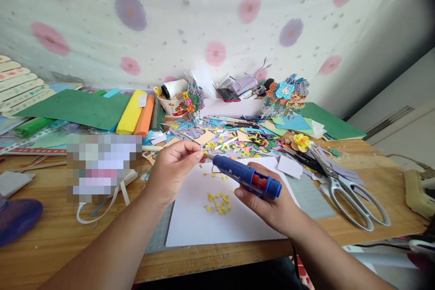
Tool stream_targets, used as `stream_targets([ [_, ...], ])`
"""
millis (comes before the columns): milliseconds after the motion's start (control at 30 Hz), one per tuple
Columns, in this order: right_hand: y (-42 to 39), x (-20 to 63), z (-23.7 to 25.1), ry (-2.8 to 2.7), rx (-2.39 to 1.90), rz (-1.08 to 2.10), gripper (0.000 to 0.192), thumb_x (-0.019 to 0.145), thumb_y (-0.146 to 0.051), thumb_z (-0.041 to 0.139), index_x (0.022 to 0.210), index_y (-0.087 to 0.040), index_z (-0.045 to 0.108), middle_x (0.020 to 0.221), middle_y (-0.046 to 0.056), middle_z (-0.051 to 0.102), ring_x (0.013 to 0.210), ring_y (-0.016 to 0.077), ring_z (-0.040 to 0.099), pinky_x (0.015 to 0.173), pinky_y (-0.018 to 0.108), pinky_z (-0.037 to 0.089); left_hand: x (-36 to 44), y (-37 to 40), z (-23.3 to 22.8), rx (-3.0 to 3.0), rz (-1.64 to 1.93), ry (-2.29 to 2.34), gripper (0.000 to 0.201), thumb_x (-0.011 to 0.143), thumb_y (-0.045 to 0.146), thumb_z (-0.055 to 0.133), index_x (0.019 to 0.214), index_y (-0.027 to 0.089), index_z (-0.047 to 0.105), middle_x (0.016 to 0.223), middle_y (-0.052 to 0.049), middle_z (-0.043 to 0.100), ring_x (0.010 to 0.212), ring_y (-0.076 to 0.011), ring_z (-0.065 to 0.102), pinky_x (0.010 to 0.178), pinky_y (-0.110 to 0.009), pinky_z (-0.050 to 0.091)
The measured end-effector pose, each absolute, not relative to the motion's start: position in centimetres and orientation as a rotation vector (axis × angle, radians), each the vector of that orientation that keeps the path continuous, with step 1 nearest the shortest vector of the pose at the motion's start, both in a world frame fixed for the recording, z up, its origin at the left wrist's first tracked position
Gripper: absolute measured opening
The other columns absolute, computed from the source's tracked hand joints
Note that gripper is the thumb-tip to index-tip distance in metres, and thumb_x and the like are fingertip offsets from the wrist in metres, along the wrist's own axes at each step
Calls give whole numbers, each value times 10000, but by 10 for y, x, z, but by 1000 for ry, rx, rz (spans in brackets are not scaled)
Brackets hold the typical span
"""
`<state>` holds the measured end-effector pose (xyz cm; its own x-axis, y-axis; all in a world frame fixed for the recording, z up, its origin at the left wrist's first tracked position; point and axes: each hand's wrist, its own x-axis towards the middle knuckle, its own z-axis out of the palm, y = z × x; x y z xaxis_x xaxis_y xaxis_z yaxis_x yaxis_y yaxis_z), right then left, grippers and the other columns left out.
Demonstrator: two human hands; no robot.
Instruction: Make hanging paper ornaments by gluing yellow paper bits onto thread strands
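My right hand (pixel 268 204) is wrapped around a blue hot glue gun (pixel 234 172), its tip aimed left. My left hand (pixel 178 167) pinches something tiny right at the nozzle; a bit of white and yellow shows there, mostly hidden by the fingertips. Below both hands lies a sheet of white paper (pixel 193 222) on a grey cutting mat (pixel 311 197). Small yellow paper bits (pixel 219 203) are scattered on the sheet, most in a loose cluster.
Large scissors (pixel 353 199) lie at the right, beside a yellow paper flower (pixel 302 142). Colourful paper scraps (pixel 231 138) cover the table behind the sheet. A paper tub (pixel 173 106), crepe rolls (pixel 132 111) and green card (pixel 78 108) stand further back. A power strip (pixel 416 195) sits far right.
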<state>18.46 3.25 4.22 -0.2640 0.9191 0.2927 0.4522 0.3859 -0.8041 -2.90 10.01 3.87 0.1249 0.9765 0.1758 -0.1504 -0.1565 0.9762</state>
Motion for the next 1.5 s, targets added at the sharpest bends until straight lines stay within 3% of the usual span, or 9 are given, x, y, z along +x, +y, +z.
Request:
stream_targets([
  [900,29,186,43,-1910,-1221,670,269,872,-348,605,706,-212,441,683,-13,464,614,134,458,564,267,359,-28,101,38,1272,1297,934,71,702,254,747,712,205,695,705,-8,664,682,-174,604,669,-298,469],
  [1200,28,186,43,-1937,-1216,654,266,879,-355,601,712,-209,454,689,-15,461,616,131,457,580,268,357,-28,101,38,1284,1281,889,47,736,231,732,725,198,702,697,8,669,680,-131,597,668,-248,446],
  [1500,26,185,43,-1927,-1217,496,254,864,-336,610,699,-214,461,690,-5,477,630,145,476,579,279,377,-27,99,40,1276,1278,871,59,711,231,731,706,188,690,677,-5,666,672,-155,607,675,-283,467],
])
